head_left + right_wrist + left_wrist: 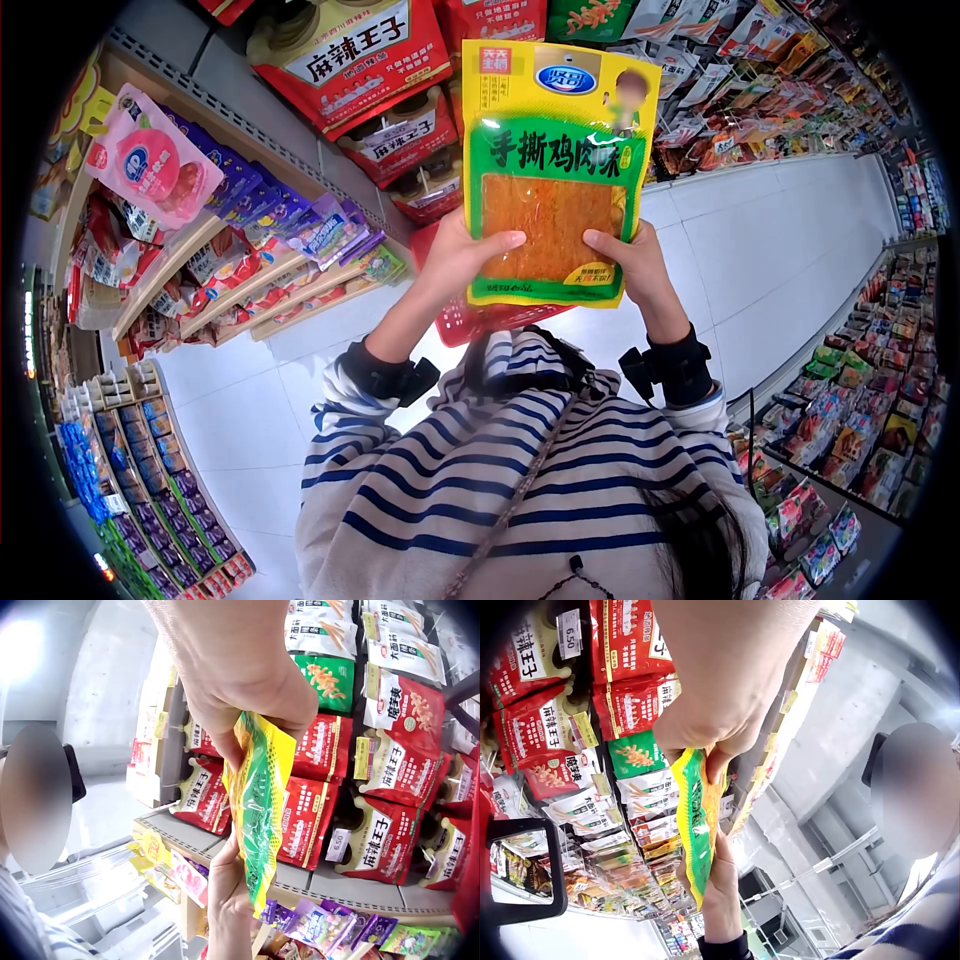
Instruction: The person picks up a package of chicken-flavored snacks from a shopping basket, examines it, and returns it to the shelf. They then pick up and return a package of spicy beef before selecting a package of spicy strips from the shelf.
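A flat yellow-and-green snack packet (560,148) with a clear window over orange-brown food is held upright before the striped sweater. The left hand (458,255) pinches its lower left edge, thumb across the front and fingers behind. At the lower right edge the right hand (642,268) grips in the same way. Both wrist views show the packet (695,825) nearly edge-on, slightly bulging between the two hands. The fingers behind it are mostly hidden in the head view.
A red basket (468,322) shows partly behind the packet, low down. Red snack bags (360,60) hang in front, with tiered shelves (225,225) of packets at left. More packed racks (850,380) line the right. White floor tiles (770,230) run between them.
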The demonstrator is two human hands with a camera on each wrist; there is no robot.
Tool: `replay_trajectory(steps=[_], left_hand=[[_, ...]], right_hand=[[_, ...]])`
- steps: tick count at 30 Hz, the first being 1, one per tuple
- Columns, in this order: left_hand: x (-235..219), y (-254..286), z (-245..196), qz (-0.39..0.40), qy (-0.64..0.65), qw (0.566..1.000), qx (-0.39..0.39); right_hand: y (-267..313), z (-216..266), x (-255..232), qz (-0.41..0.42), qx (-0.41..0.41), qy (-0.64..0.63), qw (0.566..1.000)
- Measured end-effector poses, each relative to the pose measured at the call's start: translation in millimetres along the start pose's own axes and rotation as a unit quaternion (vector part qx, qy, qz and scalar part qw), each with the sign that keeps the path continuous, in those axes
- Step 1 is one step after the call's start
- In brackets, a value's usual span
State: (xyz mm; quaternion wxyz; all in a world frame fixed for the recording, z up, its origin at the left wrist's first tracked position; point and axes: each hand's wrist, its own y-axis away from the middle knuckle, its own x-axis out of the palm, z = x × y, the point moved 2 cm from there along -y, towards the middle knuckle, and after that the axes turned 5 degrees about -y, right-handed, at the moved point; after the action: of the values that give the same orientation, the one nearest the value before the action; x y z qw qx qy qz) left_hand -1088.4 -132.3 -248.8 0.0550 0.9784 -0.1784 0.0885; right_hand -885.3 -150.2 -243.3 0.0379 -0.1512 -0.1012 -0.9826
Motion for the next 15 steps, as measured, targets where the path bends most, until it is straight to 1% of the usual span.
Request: replay_trajectory(steps=[3,6,8,14,15], left_hand=[[-6,-1,4,0.007,-0.024,1.000,-0.007],[-10,-1,9,0.006,-0.019,1.000,-0.005],[-13,-2,14,0.012,-0.044,0.999,0.004],[-18,0,24,0.013,-0.120,0.993,0.012],[-18,1,26,0.013,-0.127,0.992,0.012]], right_hand=[[1,-2,2,-0.007,0.007,0.007,1.000],[0,-9,2,-0.015,0.012,0.024,1.000],[0,-14,0,-0.021,0.021,0.032,0.999],[6,-24,4,-0.042,0.040,0.023,0.998],[6,-28,4,-0.057,0.038,-0.002,0.998]])
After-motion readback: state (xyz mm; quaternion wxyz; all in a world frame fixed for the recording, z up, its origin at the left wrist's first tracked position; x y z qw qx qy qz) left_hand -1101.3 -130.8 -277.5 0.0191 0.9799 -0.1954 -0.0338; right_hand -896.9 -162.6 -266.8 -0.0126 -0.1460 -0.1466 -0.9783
